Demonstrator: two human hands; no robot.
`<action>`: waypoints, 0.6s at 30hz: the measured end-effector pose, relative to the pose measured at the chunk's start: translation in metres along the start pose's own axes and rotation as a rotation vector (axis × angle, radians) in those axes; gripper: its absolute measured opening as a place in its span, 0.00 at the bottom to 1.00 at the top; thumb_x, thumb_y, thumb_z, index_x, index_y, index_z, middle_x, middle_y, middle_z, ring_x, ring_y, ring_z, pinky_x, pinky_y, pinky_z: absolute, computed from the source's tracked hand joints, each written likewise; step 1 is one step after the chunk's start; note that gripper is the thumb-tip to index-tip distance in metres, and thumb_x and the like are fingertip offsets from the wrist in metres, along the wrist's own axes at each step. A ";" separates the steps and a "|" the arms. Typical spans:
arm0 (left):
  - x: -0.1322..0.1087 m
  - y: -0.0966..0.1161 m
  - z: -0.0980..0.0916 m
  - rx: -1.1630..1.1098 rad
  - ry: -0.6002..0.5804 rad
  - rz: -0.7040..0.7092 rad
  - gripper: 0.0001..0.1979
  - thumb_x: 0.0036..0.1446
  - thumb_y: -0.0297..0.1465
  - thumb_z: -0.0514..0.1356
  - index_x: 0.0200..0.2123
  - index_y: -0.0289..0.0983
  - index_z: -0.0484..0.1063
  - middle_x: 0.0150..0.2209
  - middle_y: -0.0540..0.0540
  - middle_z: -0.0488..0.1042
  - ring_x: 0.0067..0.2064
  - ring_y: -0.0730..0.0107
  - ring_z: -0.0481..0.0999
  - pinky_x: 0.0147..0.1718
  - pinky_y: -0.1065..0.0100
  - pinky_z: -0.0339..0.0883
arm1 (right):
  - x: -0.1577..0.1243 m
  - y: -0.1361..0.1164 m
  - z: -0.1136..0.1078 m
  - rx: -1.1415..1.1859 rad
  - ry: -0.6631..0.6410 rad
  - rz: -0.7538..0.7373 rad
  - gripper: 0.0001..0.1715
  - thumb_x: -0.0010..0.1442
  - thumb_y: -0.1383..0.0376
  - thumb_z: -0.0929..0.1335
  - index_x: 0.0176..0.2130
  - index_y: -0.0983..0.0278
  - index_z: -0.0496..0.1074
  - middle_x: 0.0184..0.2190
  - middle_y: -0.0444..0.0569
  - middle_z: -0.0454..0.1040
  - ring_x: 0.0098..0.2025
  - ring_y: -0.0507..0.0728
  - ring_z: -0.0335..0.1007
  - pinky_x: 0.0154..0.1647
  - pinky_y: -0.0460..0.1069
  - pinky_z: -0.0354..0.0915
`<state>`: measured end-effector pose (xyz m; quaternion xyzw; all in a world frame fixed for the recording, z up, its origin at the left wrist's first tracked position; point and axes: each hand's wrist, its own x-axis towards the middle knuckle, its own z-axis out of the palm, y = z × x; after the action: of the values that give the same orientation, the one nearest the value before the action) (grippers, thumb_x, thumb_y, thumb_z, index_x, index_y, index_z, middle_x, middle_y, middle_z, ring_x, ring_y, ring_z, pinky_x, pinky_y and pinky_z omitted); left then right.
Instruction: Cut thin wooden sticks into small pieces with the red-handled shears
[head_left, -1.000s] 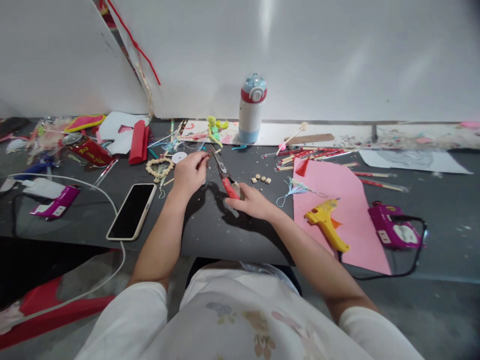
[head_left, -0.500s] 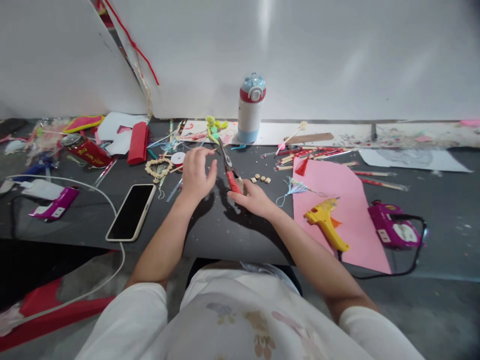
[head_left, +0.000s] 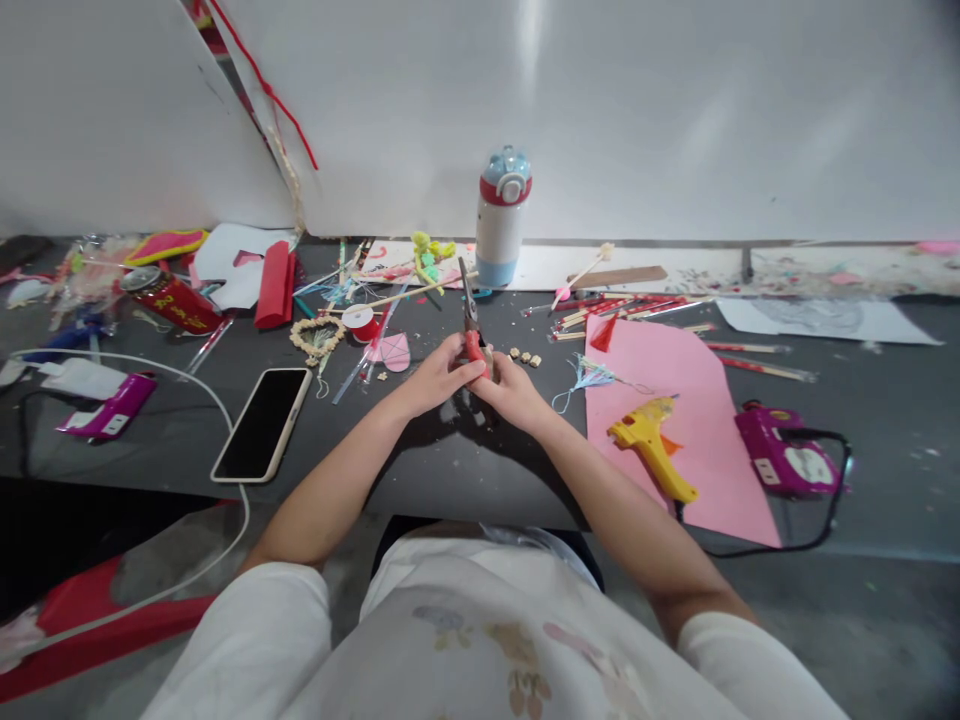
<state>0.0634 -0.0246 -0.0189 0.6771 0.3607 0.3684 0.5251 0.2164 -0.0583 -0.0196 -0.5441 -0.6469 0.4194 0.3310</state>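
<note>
Both hands meet over the middle of the dark table around a pair of scissors (head_left: 472, 340) with red handles. The blades point away from me and look closed together. My left hand (head_left: 442, 375) is closed at the left side of the handles, thumb laid across them. My right hand (head_left: 514, 390) wraps the handles from the right, beside a small beige piece (head_left: 487, 357) that I cannot make out. Just right of the scissors lie several small beige pieces (head_left: 525, 357). A thin wooden stick (head_left: 397, 295) lies beyond my left hand, close to a red spool (head_left: 361, 323).
A water bottle (head_left: 499, 220) stands at the back. On the right, a yellow glue gun (head_left: 652, 445) lies on pink paper (head_left: 720, 420) near a purple power strip (head_left: 787, 450). To the left are a phone (head_left: 262, 425), a white cable (head_left: 244, 520) and a red can (head_left: 172, 300).
My left hand has come down and right from the blade tips to the handles. The scissors now point straighter ahead, and the stick and a pink heart-like shape show where the hand was.
</note>
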 end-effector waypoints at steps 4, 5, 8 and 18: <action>-0.002 0.004 0.003 -0.113 -0.008 -0.043 0.20 0.51 0.38 0.60 0.47 0.38 0.66 0.48 0.43 0.72 0.50 0.62 0.72 0.53 0.56 0.62 | 0.000 -0.002 -0.001 0.015 -0.011 -0.036 0.20 0.53 0.49 0.63 0.35 0.63 0.63 0.30 0.44 0.70 0.32 0.54 0.66 0.32 0.49 0.58; -0.002 0.004 0.003 -0.131 -0.006 -0.046 0.20 0.51 0.38 0.61 0.47 0.39 0.65 0.48 0.42 0.72 0.50 0.62 0.72 0.53 0.56 0.62 | 0.000 -0.002 -0.001 0.012 -0.009 -0.029 0.20 0.53 0.49 0.64 0.35 0.63 0.63 0.29 0.44 0.69 0.31 0.54 0.66 0.32 0.49 0.58; -0.002 0.006 0.001 -0.141 0.005 -0.028 0.19 0.51 0.37 0.61 0.46 0.39 0.66 0.49 0.42 0.72 0.50 0.63 0.72 0.54 0.56 0.62 | 0.000 -0.001 -0.001 0.002 -0.006 -0.005 0.21 0.52 0.48 0.64 0.34 0.63 0.63 0.29 0.44 0.69 0.31 0.54 0.65 0.32 0.49 0.58; 0.001 0.006 -0.007 -0.090 0.100 -0.004 0.22 0.51 0.41 0.61 0.46 0.38 0.64 0.46 0.42 0.71 0.49 0.64 0.72 0.52 0.59 0.64 | 0.001 0.005 0.002 -0.073 0.006 0.019 0.26 0.50 0.43 0.64 0.34 0.62 0.62 0.31 0.46 0.69 0.33 0.56 0.66 0.33 0.50 0.58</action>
<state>0.0577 -0.0217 -0.0119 0.6330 0.3709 0.4164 0.5370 0.2167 -0.0569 -0.0247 -0.5633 -0.6554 0.3972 0.3088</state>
